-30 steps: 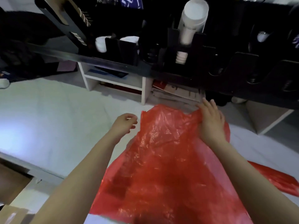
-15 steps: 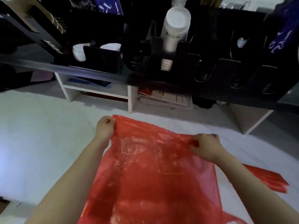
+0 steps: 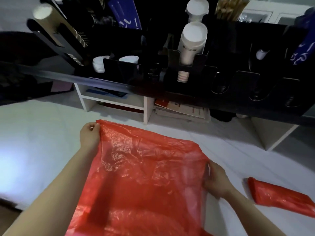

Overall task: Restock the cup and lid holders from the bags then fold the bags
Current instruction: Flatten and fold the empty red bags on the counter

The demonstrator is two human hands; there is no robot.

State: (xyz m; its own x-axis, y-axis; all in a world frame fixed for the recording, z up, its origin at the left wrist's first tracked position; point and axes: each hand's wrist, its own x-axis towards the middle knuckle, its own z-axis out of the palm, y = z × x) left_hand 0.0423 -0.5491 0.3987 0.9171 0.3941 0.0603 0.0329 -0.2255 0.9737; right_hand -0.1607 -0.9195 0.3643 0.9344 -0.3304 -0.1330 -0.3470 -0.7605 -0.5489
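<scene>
A large red plastic bag (image 3: pixel 144 176) lies spread flat on the white surface (image 3: pixel 37 150) in front of me. My left hand (image 3: pixel 90 135) pinches its far left corner. My right hand (image 3: pixel 216 181) grips the bag's right edge, fingers curled into the plastic. A second red bag (image 3: pixel 279 198), folded into a narrow strip, lies at the right. Behind stands the black cup and lid holder (image 3: pixel 187 79), with a tall stack of white cups (image 3: pixel 192 41) in one slot and white lids (image 3: pixel 98 64) at the left.
Under the holder a white shelf unit (image 3: pixel 112 103) holds books, with stacked papers (image 3: pixel 182 109) beside it. A brown cup stack (image 3: pixel 58 29) leans at the upper left. Wooden stirrers (image 3: pixel 230 7) stand at the back. A white support leg (image 3: pixel 272 138) stands at the right.
My right hand slid down the bag's right edge toward me. The bag now lies flatter and wider. The view tilted up, and the folded bag shows more fully at the right.
</scene>
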